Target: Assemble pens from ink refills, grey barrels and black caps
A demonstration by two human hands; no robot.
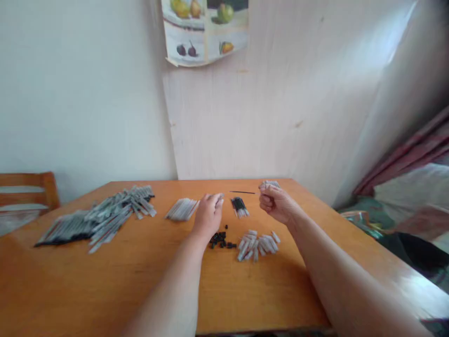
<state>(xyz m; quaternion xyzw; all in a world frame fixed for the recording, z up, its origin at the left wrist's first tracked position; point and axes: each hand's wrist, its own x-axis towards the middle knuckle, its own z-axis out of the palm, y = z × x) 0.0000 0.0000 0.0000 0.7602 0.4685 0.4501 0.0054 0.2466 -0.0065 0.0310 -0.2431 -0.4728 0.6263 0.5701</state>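
Note:
Above the middle of the table, my left hand (209, 213) has its fingers pressed together, with a small greyish bit at the fingertips that is too blurred to name. My right hand (275, 202) is curled in a pinch; what sits in it, if anything, cannot be made out. Just behind the right fingertips lies a pale grey bundle (271, 183), partly covered. Between the hands rests a row of thin black-and-white sticks like pen refills (240, 207). A single thin dark stick (242, 192) lies behind them. Small black plugs (219, 239) are heaped nearer me, beside short clear caps (258, 245).
Left of my left hand lies a row of whitish tubes (182, 209). Farther left is a large pile of clear tubes (121, 208). The wooden table (140, 285) meets a wall with a fruit poster (206, 28). A chair (28, 187) stands left.

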